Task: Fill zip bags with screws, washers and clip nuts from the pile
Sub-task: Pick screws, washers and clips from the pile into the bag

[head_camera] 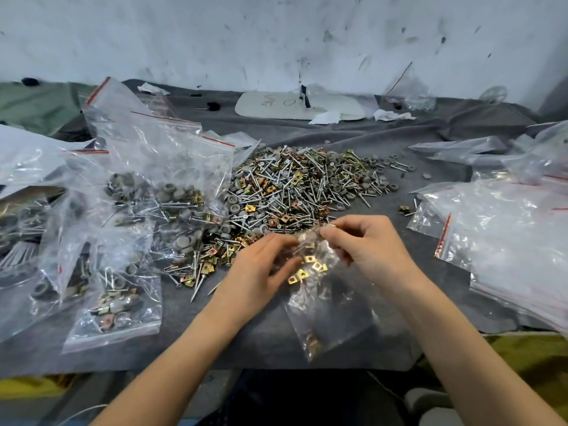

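Left hand: our left hand [266, 265] is near the middle of the front edge of the table [246, 348]; its fingers are bent on the left side of the mouth of a zip bag [330, 298], with the thumb pressed against the film; it holds the bag there.
Right hand: our right hand [370, 247] is just beside the left one; thumb and forefinger are closed narrow and pinch the top edge of the same bag; the other fingers are curled below.
Zip bag: clear; it hangs from both hands and its lower end lies on the grey cloth [430, 142] close to the front edge.
Clip nuts: we see several yellow clip nuts [309, 269] inside the bag near its mouth, and a few more at its lower end.
Pile: the pile [295, 189] of screws, grey washers and clip nuts lies in the middle of the table, and its near edge is just beyond our hands.
Filled bags: filled bags [113, 305] lie toward the left edge, some overlapping; a larger bag [172, 179] with the same parts touches the left side of the pile.
Empty bags: a stack of empty bags [507, 241] lies along the right edge, apart from the pile.
Far edge: a white board [295, 106] lies flat there, under a marked white wall [276, 35].
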The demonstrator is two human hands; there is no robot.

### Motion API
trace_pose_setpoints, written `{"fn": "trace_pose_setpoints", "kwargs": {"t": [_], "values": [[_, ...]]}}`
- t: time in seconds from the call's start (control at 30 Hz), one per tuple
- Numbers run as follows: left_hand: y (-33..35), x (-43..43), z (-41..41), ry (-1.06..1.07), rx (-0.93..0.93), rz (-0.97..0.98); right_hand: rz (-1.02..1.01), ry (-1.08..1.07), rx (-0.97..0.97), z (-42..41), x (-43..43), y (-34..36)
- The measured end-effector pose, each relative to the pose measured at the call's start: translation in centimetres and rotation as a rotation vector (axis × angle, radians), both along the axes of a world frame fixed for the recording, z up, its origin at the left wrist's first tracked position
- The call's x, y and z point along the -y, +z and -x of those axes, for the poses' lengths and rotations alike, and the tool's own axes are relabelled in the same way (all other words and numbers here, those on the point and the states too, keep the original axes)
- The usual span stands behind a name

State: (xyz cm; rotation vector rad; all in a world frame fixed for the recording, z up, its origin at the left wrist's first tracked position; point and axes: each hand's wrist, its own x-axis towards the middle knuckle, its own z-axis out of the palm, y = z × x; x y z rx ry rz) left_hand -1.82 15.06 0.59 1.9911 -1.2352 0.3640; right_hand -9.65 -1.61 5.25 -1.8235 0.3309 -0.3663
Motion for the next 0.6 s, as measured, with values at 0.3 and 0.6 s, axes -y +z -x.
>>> {"fn": "trace_pose_setpoints", "kwargs": {"t": [0.3, 0.6], "values": [[-0.4, 0.5, -0.4, -0.031, 0.048, -0.039, 0.347, 0.158, 0.123, -0.8, -0.5, 0.4], [-0.5, 0.2, -0.3, -0.132, 0.024, 0.099, 0.667, 0.197, -0.006, -2.1, -1.0, 0.5]]}}
